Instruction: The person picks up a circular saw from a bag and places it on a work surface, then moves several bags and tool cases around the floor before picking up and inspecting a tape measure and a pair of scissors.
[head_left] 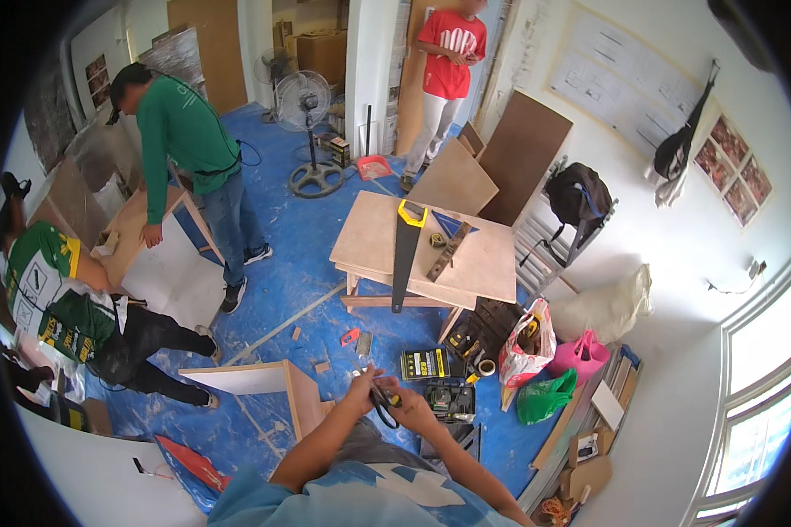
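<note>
- The left hand (363,384) and the right hand (410,406) meet just in front of the person's chest, both closed around a small dark tool with a yellow part (383,402); what kind of tool it is cannot be told.
- Just beyond the hands, a dark open tool case (449,400) and a yellow-and-black box (424,363) lie on the blue floor sheet (303,237).
- To the right stand a white-and-red bag (526,344), a pink bag (580,356) and a green bag (543,397).
- Farther off, a plywood desk (369,237) carries a handsaw (406,250) with a yellow-trimmed handle.
- At left, a person in green (185,132) leans over a board (132,230).
</note>
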A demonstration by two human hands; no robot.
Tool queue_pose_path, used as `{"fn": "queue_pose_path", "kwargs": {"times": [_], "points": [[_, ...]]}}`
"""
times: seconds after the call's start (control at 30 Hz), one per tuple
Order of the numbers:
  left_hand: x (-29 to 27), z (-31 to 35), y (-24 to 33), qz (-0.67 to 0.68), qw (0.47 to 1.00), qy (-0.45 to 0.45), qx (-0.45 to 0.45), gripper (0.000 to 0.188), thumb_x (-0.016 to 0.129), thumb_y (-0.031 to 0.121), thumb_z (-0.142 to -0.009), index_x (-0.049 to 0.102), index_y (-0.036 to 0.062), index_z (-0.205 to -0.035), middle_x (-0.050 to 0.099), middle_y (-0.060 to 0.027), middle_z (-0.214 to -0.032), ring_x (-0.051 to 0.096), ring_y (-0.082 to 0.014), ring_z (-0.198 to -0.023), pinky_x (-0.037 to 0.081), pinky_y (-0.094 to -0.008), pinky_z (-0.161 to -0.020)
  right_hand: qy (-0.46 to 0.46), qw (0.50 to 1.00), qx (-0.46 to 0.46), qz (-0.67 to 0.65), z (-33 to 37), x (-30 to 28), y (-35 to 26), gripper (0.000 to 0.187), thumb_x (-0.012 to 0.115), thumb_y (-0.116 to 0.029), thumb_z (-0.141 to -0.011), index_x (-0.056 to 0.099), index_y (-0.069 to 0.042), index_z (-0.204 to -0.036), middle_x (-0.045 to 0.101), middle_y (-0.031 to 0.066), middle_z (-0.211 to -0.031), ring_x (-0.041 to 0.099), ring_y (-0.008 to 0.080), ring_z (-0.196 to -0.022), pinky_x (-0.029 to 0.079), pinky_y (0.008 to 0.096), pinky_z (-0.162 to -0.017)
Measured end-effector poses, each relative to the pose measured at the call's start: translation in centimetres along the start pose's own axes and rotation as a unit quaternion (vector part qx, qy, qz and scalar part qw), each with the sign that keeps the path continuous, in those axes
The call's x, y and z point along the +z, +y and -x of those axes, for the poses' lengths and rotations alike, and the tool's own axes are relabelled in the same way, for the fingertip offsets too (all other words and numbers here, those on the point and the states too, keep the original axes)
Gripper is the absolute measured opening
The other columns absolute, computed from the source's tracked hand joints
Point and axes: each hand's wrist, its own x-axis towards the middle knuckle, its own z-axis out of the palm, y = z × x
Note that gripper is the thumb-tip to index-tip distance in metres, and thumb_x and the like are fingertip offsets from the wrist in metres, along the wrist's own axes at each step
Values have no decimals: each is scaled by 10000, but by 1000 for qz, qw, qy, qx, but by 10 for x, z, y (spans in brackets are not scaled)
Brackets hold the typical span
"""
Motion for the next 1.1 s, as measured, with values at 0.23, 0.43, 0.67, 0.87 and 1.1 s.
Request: {"fn": "queue_pose_path", "kwargs": {"times": [0.23, 0.43, 0.67, 0.87, 1.1], "points": [[8, 24, -119, -4, 994, 63, -93, 405, 354, 411, -1026, 443, 26, -1117, 645, -274, -1045, 660, -413, -909, 548, -510, -795, 10, 997, 71, -7, 125, 0, 34, 470, 709, -222, -737, 590, -90, -1172, 638, 249, -956, 594, 444, -923, 503, 492, -813], [30, 25, -150, -184, 976, 86, -74, 454, 451, 428, -991, 419, 22, -1190, 661, -215, -1015, 682, -362, -868, 554, -465, -700, 25, 985, 163, -53, 170, -5, 46, 538, 679, -224, -752, 576, -79, -1260, 682, 219, -964, 677, 348, -919, 532, 397, -804], [24, -2, -146, -419, 896, 24, -142, 370, 577, 344, -926, 626, -22, -897, 673, -171, -800, 659, -274, -598, 556, -437, -526, 28, 971, 239, -3, 189, -15, 72, 530, 677, -258, -714, 597, -84, -1209, 664, 261, -957, 645, 406, -948, 517, 466, -820], [-23, -48, -149, -379, 883, 21, -276, 264, 716, 175, -834, 606, -64, -861, 658, -195, -746, 691, -309, -640, 575, -413, -516, -74, 929, 339, 127, 176, -18, 57, 508, 648, -277, -743, 595, -139, -1229, 690, 191, -984, 657, 366, -950, 519, 437, -836], [-25, -83, -135, -360, 900, 143, -201, 174, 753, 68, -780, 624, -47, -804, 627, -143, -720, 648, -274, -574, 575, -418, -487, -90, 925, 338, 150, 141, -11, 66, 549, 612, -226, -742, 539, -136, -1279, 684, 219, -972, 654, 398, -927, 515, 482, -825]]}}
